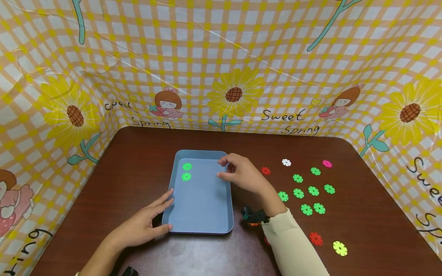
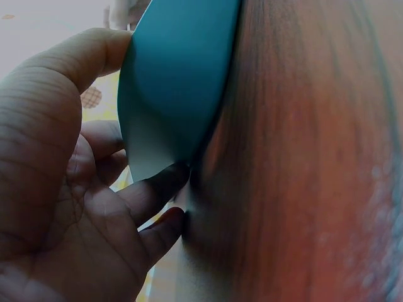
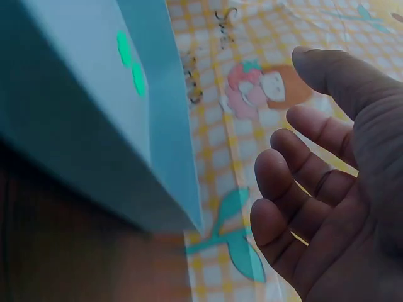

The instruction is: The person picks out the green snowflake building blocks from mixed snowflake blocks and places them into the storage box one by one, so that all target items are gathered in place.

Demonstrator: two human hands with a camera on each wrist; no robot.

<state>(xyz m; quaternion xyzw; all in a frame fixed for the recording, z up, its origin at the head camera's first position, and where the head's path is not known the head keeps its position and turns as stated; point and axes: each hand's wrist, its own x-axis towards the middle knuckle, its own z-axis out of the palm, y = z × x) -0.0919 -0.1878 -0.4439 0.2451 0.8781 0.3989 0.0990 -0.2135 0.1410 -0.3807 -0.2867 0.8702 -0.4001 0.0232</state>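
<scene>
A blue-grey tray point(image 1: 198, 199) lies on the dark wooden table, with one green notched disc point(image 1: 187, 166) and another green disc point(image 1: 186, 176) near its far left corner. Spread along the tray's left side, my left hand point(image 1: 138, 226) rests its fingertips and thumb on the rim. In the left wrist view the thumb point(image 2: 104, 60) touches the tray's edge point(image 2: 176, 75) and the lower fingers reach down to the tabletop. My right hand point(image 1: 243, 173) hovers over the tray's far right rim, fingers loosely bent and nothing between them, as the right wrist view also shows.
Several green discs point(image 1: 298, 193) are spread to the right of the tray. Around them lie a white disc point(image 1: 286, 162), a pink disc point(image 1: 327, 164), red discs point(image 1: 315, 239) and a yellow disc point(image 1: 340, 248). Checked cloth point(image 1: 193, 57) with printed sunflowers walls the table's back and sides.
</scene>
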